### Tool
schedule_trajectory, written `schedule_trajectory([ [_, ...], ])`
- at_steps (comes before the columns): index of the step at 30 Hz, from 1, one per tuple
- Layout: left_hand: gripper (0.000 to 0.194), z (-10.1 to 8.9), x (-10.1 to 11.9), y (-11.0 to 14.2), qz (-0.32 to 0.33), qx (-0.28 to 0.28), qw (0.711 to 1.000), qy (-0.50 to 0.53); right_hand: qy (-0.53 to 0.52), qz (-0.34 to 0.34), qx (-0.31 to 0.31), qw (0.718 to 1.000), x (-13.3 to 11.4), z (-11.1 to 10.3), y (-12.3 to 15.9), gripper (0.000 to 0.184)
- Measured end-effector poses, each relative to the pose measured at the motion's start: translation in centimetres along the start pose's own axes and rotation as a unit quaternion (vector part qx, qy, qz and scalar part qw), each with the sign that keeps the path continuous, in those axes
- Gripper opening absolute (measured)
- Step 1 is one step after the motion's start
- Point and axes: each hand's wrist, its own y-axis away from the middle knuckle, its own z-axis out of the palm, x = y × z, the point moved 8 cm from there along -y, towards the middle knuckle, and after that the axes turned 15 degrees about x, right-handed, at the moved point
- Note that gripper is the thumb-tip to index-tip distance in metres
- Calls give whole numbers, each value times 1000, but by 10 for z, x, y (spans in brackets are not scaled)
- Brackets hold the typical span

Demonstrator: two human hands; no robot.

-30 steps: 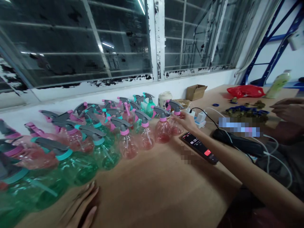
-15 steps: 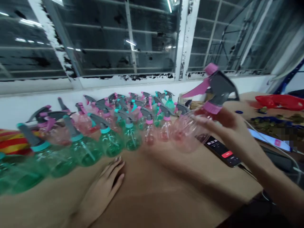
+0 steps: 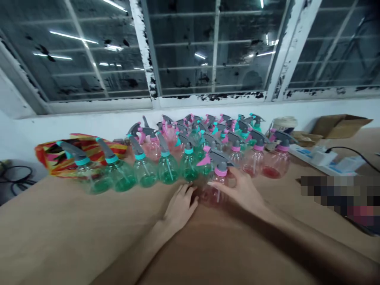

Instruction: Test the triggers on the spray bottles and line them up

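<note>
My right hand (image 3: pixel 245 190) is closed around a pink spray bottle (image 3: pixel 218 188) with a grey and pink trigger head. The bottle is upright, in front of the row, low over the table or on it; contact with the surface cannot be made out. Palm down, my left hand (image 3: pixel 181 206) rests on the table with its fingers stretched out, just left of that bottle. Several green spray bottles (image 3: pixel 168 170) with turquoise collars line up to the left. Pink spray bottles (image 3: pixel 271 162) stand in the row to the right. More pink and green bottles crowd behind.
A red and yellow patterned bag (image 3: pixel 118 150) lies behind the left bottles. To the right are a white power strip (image 3: pixel 308 158) with plugs, a white tub (image 3: pixel 285 122) and an open cardboard box (image 3: pixel 340 124). Behind runs a barred window (image 3: pixel 213 51).
My right hand has brought the pink spray bottle down and leftward, from the right end of the row to its front middle. The view has turned left. My left hand still lies flat.
</note>
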Motion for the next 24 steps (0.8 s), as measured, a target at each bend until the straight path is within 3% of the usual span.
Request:
schedule_trajectory([
  [6, 24, 1, 5, 3, 10, 3, 1000, 3, 16, -11, -14, 1000, 12, 5, 1, 40],
  [11, 25, 2, 5, 3, 11, 0, 1000, 5, 29, -19, -60, 998, 13, 7, -1, 40],
  [15, 26, 3, 5, 3, 12, 1, 1000, 4, -97, 13, -127, 987, 8, 9, -7, 44],
  [19, 26, 3, 5, 3, 9, 1, 1000, 0, -228, 103, -216, 944, 0, 17, -14, 54],
  [24, 27, 2, 6, 4, 8, 0, 1000, -2, -259, 97, -225, 934, -10, 32, -26, 52],
])
